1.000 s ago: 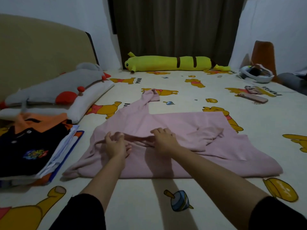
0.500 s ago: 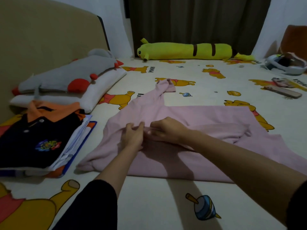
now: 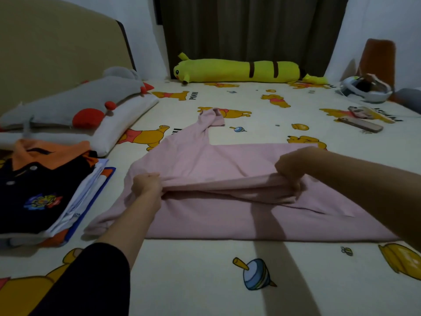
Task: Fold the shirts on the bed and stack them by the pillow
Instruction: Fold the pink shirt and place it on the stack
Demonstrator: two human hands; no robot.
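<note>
Pink shirt point(image 3: 227, 169) flat on bed point(image 3: 193, 270). Left hand point(image 3: 147, 187) and right hand point(image 3: 290, 172) each pinch a raised fold, well apart.

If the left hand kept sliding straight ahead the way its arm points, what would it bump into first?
Probably just more of the pink shirt it is gripping. The left hand points up the bed, so it would cross the shirt's body toward the raised sleeve. Beyond that looks like bare bedsheet, though depth is hard to judge.
</note>
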